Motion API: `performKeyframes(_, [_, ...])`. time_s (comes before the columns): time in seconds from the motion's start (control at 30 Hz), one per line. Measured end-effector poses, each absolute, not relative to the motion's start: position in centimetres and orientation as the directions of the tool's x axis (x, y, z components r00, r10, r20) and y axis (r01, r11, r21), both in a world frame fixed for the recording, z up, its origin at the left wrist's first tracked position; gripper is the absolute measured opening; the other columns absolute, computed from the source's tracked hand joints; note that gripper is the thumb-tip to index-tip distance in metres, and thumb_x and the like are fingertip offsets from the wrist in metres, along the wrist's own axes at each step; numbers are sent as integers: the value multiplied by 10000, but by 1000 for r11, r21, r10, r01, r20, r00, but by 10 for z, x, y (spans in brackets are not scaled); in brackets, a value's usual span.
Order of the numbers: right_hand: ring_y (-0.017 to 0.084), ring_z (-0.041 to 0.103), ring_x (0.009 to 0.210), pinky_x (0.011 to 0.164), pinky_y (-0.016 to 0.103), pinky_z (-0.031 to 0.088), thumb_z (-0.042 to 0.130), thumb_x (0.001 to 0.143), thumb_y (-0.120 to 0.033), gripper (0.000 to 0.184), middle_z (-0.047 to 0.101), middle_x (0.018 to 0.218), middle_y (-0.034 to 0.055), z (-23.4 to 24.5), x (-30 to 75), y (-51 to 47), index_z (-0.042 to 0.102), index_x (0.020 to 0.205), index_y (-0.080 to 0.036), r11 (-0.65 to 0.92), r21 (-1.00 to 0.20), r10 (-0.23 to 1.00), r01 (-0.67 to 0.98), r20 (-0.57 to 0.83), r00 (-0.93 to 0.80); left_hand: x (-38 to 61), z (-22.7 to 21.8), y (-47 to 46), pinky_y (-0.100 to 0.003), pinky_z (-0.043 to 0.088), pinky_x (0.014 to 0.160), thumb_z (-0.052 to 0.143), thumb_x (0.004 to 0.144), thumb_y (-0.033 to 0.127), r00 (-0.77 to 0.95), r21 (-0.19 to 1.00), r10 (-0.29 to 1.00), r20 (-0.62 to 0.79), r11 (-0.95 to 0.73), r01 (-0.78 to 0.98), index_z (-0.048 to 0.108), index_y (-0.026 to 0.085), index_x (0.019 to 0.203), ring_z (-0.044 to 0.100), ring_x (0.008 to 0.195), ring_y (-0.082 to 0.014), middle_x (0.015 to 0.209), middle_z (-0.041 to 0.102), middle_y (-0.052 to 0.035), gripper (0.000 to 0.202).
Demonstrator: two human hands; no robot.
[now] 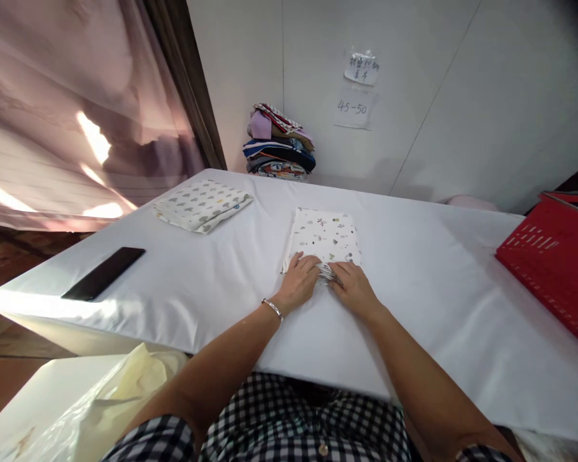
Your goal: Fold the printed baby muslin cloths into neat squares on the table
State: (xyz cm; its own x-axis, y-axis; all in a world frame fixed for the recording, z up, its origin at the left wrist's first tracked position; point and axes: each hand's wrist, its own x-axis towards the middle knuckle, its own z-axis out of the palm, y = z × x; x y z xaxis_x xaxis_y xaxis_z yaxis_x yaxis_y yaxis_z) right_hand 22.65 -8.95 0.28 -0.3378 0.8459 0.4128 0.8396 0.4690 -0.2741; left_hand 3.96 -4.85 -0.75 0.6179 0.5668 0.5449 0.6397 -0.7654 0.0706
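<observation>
A folded white cloth (324, 235) printed with small plants and figures lies flat in the middle of the white-covered table. Its near edge shows several bunched layers. My left hand (300, 279), with a silver bracelet at the wrist, grips that edge on its left part, fingers curled over it. On the right part of the same edge my right hand (354, 289) is closed too, with its fingertips on the layers. The thumbs are mostly hidden. To the left rests a second folded cloth (205, 204), patterned with grey cloud-like shapes; neither hand touches it.
A black flat object (105, 274), perhaps a phone, lies on the left of the table (414, 289). A red plastic basket (549, 256) stands at the right edge. A stack of folded fabrics (280, 144) is behind the table's far edge. Pink curtains (77, 83) hang at left.
</observation>
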Motion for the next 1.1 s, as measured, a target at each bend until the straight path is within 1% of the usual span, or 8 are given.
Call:
performKeyframes(0.17, [229, 488, 967, 817, 359, 382, 486, 827, -141, 355, 579, 1080, 83, -2, 226, -85, 515, 1177, -199, 443, -261, 858, 858, 402, -320, 38, -6, -48, -441, 244, 1080, 386, 835, 62, 633, 64, 553, 541, -778, 625, 590, 189, 894, 529, 1004, -161, 1066, 593, -44, 247])
performKeyframes(0.3, [220, 495, 915, 790, 351, 388, 452, 822, -100, 348, 589, 1035, 82, -2, 227, -83, 539, 1146, -195, 455, -259, 849, 852, 414, -327, 38, -5, -49, -448, 253, 1067, 397, 861, 110, 630, 88, 550, 549, -787, 610, 589, 193, 907, 540, 991, -162, 1064, 600, -42, 214])
performKeyframes(0.5, [224, 499, 893, 776, 356, 399, 424, 816, -80, 348, 596, 1001, 84, -2, 230, -84, 556, 1120, -185, 485, -263, 821, 834, 466, -330, 37, 1, -53, -469, 267, 1050, 453, 872, 222, 617, 109, 569, 544, -777, 620, 576, 193, 945, 496, 1098, -204, 1185, 554, -75, 146])
performKeyframes(0.63, [227, 504, 891, 775, 365, 400, 414, 816, -79, 351, 594, 997, 86, -2, 230, -84, 560, 1115, -190, 497, -253, 805, 830, 491, -332, 35, 1, -53, -476, 267, 1048, 485, 843, 196, 609, 108, 572, 549, -771, 628, 557, 191, 970, 467, 1140, -218, 1216, 534, -92, 146])
performKeyframes(0.73, [221, 503, 898, 775, 355, 399, 435, 816, -91, 328, 593, 994, 80, -1, 228, -85, 568, 1097, -195, 487, -239, 822, 840, 449, -349, 36, -2, -51, -484, 277, 1033, 499, 825, 178, 627, 105, 590, 509, -766, 635, 555, 197, 977, 510, 1071, -217, 1128, 579, -79, 163])
performKeyframes(0.83, [215, 498, 909, 780, 348, 395, 460, 806, -89, 333, 589, 1003, 71, 0, 226, -86, 565, 1101, -205, 463, -236, 847, 854, 403, -348, 36, -5, -49, -465, 287, 1030, 475, 828, 149, 650, 96, 581, 490, -777, 622, 556, 198, 979, 534, 1011, -196, 1043, 610, -54, 178])
performKeyframes(1.0, [226, 487, 939, 790, 361, 388, 484, 805, -107, 370, 572, 1054, 79, -1, 226, -86, 535, 1157, -210, 459, -232, 848, 857, 401, -346, 36, -3, -50, -458, 280, 1042, 400, 839, 97, 660, 79, 554, 507, -792, 605, 573, 197, 937, 531, 1024, -182, 1042, 613, -54, 223])
performKeyframes(1.1, [221, 488, 934, 781, 356, 388, 493, 810, -115, 351, 569, 1042, 77, -4, 226, -85, 544, 1144, -209, 458, -219, 844, 862, 410, -345, 36, -1, -52, -457, 280, 1045, 391, 845, 101, 657, 75, 547, 519, -794, 603, 579, 197, 911, 520, 1050, -181, 1061, 607, -58, 222])
